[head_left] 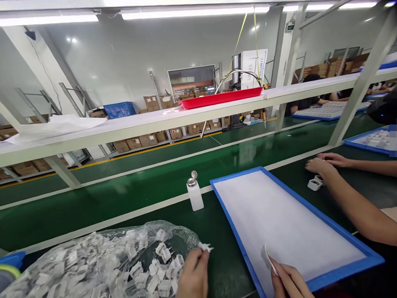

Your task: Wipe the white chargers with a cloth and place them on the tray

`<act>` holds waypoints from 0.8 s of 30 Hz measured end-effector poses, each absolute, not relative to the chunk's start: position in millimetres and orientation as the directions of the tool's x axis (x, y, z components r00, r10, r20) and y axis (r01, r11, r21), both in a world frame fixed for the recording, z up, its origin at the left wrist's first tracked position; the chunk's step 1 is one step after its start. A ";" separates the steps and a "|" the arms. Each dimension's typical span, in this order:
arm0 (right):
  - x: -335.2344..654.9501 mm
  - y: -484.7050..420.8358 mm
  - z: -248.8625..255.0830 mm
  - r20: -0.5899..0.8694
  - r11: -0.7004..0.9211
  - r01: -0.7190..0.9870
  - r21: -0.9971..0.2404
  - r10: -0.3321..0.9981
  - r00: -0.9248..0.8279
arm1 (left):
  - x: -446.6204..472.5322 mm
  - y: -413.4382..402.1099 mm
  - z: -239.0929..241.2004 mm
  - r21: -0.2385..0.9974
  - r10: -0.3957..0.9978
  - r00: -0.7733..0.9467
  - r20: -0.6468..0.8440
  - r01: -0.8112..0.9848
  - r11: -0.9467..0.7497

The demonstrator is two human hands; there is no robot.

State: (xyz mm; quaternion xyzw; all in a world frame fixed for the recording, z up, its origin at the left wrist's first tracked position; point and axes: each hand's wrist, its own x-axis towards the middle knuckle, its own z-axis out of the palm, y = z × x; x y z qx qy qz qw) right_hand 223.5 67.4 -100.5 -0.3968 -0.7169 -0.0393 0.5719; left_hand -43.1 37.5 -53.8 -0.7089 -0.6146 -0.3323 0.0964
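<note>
My left hand [194, 277] is at the bottom centre, its fingers pinched on a small white plastic part [205, 246] lifted from the clear bag of white plastic parts [110, 263] beside it. My right hand [291, 285] is at the bottom right, over the near edge of the blue-framed white tray [314, 283]. It pinches a small white wipe or pad [265, 256] against the tray's surface. A white dispenser bottle with a metal pump top [194, 193] stands upright just beyond the tray's far left corner.
A co-worker's hands [324, 164] rest on the green bench at right, next to a small white part [314, 184]. A green conveyor belt [118, 194] runs past behind. Overhead, a white shelf [147, 125] carries a red tray [220, 97]. More blue trays [370, 140] lie farther right.
</note>
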 end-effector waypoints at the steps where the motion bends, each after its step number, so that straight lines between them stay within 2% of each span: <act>1: 225.2 67.9 -97.7 0.846 0.684 0.600 -0.415 0.533 -0.022 | -35.6 33.7 -62.7 0.215 0.753 0.114 0.648 0.921 -0.324; 3: 226.2 65.1 -91.8 0.812 0.636 0.599 -0.487 0.581 0.043 | -26.5 28.5 -78.0 0.144 0.689 0.231 0.687 0.886 -0.442; 6: 220.8 49.4 -80.4 0.729 0.511 0.613 -0.603 0.665 0.162 | -27.2 24.3 -90.4 0.143 0.684 0.316 0.657 0.839 -0.525; 10: 197.7 18.9 -64.8 0.579 0.416 0.525 -0.743 0.793 0.190 | -36.1 20.8 -89.6 0.345 0.709 0.268 0.653 0.728 -0.593; 12: 180.9 8.2 -62.5 0.538 0.429 0.479 -0.766 0.836 0.112 | -37.3 20.5 -84.7 0.484 0.783 0.165 0.600 0.705 -0.519; 14: 163.9 4.4 -65.3 0.499 0.432 0.434 -0.790 0.865 0.047 | -36.5 22.9 -78.5 0.587 0.881 0.054 0.470 0.727 -0.357; 17: 142.7 10.7 -74.4 0.414 0.366 0.402 -0.839 0.910 0.035 | -35.4 32.0 -69.8 0.634 0.965 0.037 0.258 0.748 -0.198; 21: 124.5 27.8 -77.7 0.364 0.354 0.458 -0.815 0.929 -0.070 | -40.7 43.3 -68.2 0.654 0.966 0.180 0.188 0.710 -0.260; 24: 117.5 36.3 -69.6 0.324 0.374 0.468 -0.801 0.927 -0.187 | -47.1 44.7 -73.8 0.640 0.961 0.186 0.207 0.717 -0.276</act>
